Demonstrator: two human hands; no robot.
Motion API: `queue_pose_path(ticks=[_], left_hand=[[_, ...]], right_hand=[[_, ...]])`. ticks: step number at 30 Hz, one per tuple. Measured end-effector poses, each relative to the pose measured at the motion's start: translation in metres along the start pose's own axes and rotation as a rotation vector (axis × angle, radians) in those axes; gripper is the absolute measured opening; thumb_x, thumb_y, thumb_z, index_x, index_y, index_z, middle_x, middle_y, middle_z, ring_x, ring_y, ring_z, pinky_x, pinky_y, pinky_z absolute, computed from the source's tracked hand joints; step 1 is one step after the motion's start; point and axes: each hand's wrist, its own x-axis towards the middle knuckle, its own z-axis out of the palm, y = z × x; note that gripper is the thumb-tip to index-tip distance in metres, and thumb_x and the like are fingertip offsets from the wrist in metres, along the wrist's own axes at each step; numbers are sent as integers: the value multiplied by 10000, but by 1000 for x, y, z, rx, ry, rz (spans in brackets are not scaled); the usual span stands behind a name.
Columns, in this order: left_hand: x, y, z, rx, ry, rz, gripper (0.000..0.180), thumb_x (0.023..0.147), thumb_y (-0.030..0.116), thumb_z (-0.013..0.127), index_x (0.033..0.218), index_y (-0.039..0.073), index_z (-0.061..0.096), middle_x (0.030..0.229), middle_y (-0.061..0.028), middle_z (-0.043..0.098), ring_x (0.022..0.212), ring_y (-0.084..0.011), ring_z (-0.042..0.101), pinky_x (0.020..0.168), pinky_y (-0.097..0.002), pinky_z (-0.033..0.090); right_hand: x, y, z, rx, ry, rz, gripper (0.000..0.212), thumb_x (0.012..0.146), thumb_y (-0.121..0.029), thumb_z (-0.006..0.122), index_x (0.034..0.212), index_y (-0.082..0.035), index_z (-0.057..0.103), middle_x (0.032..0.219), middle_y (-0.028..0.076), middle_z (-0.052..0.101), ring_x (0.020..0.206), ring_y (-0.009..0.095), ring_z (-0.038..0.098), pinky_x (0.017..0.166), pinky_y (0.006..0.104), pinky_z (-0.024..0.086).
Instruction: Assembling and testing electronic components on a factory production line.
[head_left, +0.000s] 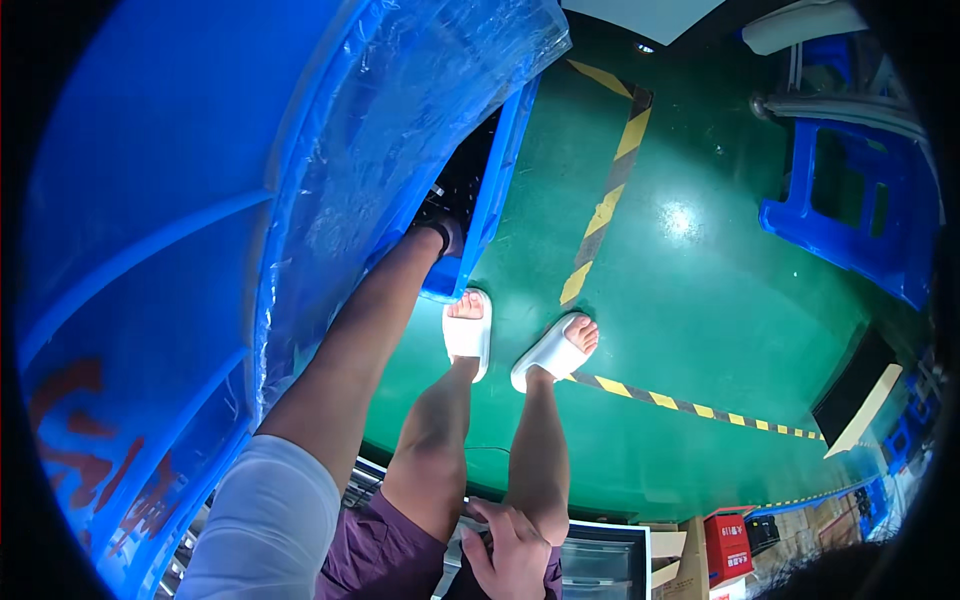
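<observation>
My left arm, in a short white sleeve, reaches up and away to a blue plastic bin [505,160] with a dark inside and small pale specks. My left hand [450,236] dips past its near end, a dark band round the wrist; the fingers are hidden, so what they touch cannot be seen. Low in the picture, my right hand [508,548] hangs by my bare knee and purple shorts [385,550]. It holds nothing visible, with a gap between thumb and forefinger.
Large blue containers [150,130] with clear plastic film [370,130] fill the left side. Yellow-and-black tape [605,210] marks the green floor [700,300]. A blue plastic stool [850,210] lies at right. A red box [727,548] stands lower right. My feet wear white slides [555,352].
</observation>
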Motion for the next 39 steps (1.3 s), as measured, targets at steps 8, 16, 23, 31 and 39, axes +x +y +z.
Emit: queue_pose_path(ticks=[8, 16, 23, 31, 39], left_hand=[[-41, -16, 4, -85, -36, 28, 437, 977, 344, 547, 1295, 93, 711, 1357, -218, 667, 1233, -374, 662, 1039, -474, 529], [-128, 23, -13, -176, 211, -46, 388, 886, 236, 667, 1219, 48, 735, 1265, -228, 712, 1181, -380, 693, 991, -479, 563], [-162, 9, -13, -381, 255, 70, 545, 835, 335, 762, 1218, -32, 639, 1200, -250, 721, 1135, -411, 695, 970, -488, 559], [-166, 18, -19, -317, 255, 81, 640, 811, 464, 818, 1172, -35, 643, 1165, -272, 719, 1127, -411, 688, 963, -496, 549], [-170, 18, -21, -762, 586, 23, 555, 904, 447, 750, 1165, -32, 648, 1146, -277, 718, 1130, -428, 675, 933, -503, 539]], right_hand=[[-12, 19, 28, 69, 91, -37, 269, 917, -214, 742, 1161, -115, 688, 972, 34, 746, 848, 216, 741, 718, 375, 589], [-29, 45, 45, 39, 142, 18, 207, 940, -215, 720, 1120, -118, 689, 951, 49, 759, 830, 235, 754, 702, 388, 595], [-30, 49, 51, -67, 97, 14, 182, 962, -258, 687, 1094, -131, 682, 964, 60, 765, 821, 268, 754, 691, 430, 599], [-27, 47, 59, -117, 80, 33, 185, 970, -280, 673, 1087, -137, 680, 961, 53, 765, 824, 283, 753, 681, 452, 594], [-26, 42, 55, -102, 94, 67, 182, 969, -273, 672, 1088, -135, 684, 945, 53, 763, 823, 277, 752, 678, 441, 590]])
